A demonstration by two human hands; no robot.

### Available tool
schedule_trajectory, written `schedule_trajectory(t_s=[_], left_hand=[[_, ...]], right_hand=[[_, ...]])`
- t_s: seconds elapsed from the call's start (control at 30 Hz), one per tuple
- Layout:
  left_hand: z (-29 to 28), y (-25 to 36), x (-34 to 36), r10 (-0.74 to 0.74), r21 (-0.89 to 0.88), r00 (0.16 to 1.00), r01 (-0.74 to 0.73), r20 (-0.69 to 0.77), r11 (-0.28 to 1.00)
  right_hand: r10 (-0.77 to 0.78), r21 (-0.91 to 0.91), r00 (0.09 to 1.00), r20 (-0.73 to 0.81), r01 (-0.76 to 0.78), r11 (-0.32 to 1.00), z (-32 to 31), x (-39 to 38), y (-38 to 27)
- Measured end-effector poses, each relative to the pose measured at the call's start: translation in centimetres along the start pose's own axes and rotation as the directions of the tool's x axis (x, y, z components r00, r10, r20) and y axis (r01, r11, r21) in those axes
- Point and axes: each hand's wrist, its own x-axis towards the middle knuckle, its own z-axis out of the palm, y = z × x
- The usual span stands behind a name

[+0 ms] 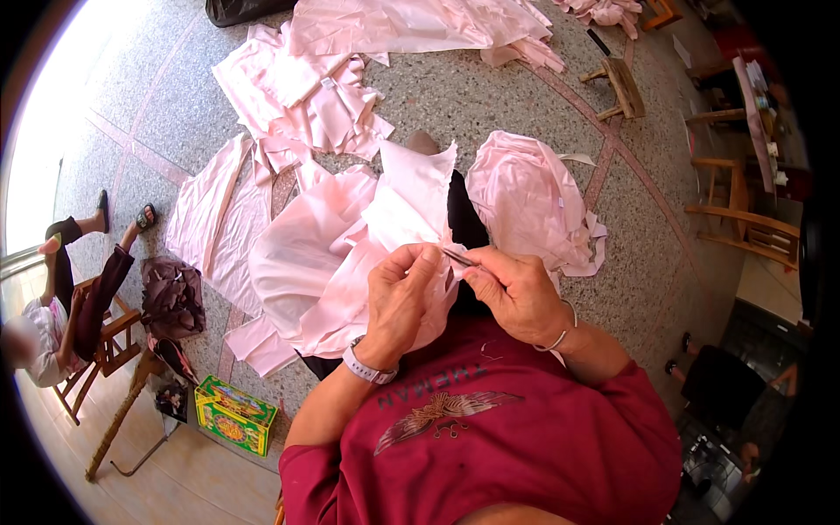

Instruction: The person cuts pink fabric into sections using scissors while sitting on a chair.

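Note:
A pale pink garment [367,227] lies spread over my lap and hangs down toward the floor. My left hand [401,293] is closed in a pinch on its edge, thumb against forefinger, with a watch on that wrist. Facing it, my right hand [516,293] grips a small dark metal tool [457,256] that looks like thread snips. The tool's tip touches or nearly touches the cloth at my left fingertips. Most of its handle is hidden inside my right hand.
More pink garments [293,96] lie heaped on the speckled floor ahead, with another pile [529,197] at right. A wooden stool [621,90] stands far right. At left are a seated person [66,324], a dark bag [172,297] and a green-yellow box [234,415].

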Motion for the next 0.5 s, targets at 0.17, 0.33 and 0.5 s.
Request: schedule_trajectory(t_s=[0.17,0.33,0.5], left_hand=[[-0.4,-0.7,0.2,0.023,-0.034,1.000,-0.023,-0.004,0.999],[-0.4,-0.8,0.2,0.022,-0.051,1.000,-0.022,-0.002,0.998],[-0.4,-0.7,0.2,0.028,-0.054,1.000,-0.028,0.007,0.998]], right_hand=[[0.013,-0.020,0.999,0.035,-0.012,1.000,0.6,-0.2,1.2],[0.091,0.003,0.994,0.067,-0.092,0.996,0.6,-0.1,1.5],[0.108,0.026,0.992,0.059,-0.109,0.994,0.8,-0.3,2.0]])
